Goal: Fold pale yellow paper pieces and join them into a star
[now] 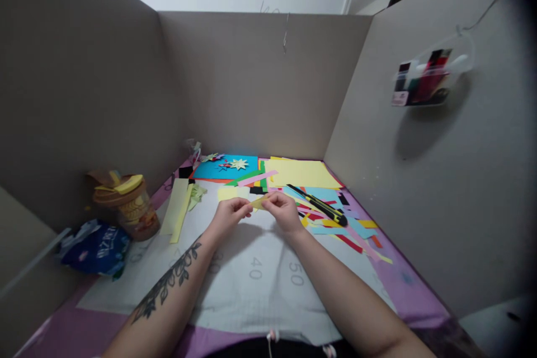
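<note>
Our left hand and right hand pinch a yellow strip above the tabletop; finished stars lie beyond, this strip seemingly unfinished.

Hanging pouch on R wall was blurred, contents unclear; both forearms cut off by bottom edge.

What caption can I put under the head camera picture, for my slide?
Two hands hold a small piece of yellow paper above a white mat.
</note>
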A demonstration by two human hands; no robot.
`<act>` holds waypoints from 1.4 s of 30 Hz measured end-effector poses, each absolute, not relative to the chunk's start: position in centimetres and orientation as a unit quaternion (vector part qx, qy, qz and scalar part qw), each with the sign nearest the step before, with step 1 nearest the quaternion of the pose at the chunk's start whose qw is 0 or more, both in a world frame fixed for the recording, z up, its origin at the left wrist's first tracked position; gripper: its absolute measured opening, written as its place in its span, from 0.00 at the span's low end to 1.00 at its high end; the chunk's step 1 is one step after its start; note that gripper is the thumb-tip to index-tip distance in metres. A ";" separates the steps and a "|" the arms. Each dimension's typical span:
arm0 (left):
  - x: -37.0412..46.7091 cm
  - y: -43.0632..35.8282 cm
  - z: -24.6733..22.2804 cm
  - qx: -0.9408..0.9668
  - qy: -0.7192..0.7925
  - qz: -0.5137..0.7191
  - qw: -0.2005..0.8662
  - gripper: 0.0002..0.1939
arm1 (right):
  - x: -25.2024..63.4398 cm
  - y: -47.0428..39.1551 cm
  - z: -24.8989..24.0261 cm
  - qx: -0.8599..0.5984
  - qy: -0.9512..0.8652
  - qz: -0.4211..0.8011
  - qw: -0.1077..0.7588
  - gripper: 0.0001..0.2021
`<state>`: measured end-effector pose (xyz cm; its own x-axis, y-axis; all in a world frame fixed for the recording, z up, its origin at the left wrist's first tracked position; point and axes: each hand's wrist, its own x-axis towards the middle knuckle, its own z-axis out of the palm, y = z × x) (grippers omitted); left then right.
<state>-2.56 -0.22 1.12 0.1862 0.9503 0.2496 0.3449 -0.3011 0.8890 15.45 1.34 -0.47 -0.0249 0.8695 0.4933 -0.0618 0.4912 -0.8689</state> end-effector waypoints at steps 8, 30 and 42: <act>-2.3 -0.4 1.2 0.681 0.477 0.431 0.350 0.12 | 15.1 1.1 -0.2 -0.364 -0.579 0.381 0.622 0.11; -1.9 -0.6 1.3 0.680 0.477 0.443 0.337 0.13 | 14.9 1.4 -0.8 -0.361 -0.540 0.403 0.645 0.13; -2.0 -0.7 1.2 0.661 0.473 0.445 0.376 0.13 | 15.0 1.6 -1.0 -0.355 -0.552 0.385 0.648 0.11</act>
<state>-2.05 -0.69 1.23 0.1573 0.9596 0.2332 0.2901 -0.2706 0.9179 14.97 1.56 -1.04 0.0925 0.8919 0.4427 -0.1075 0.4509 -0.8861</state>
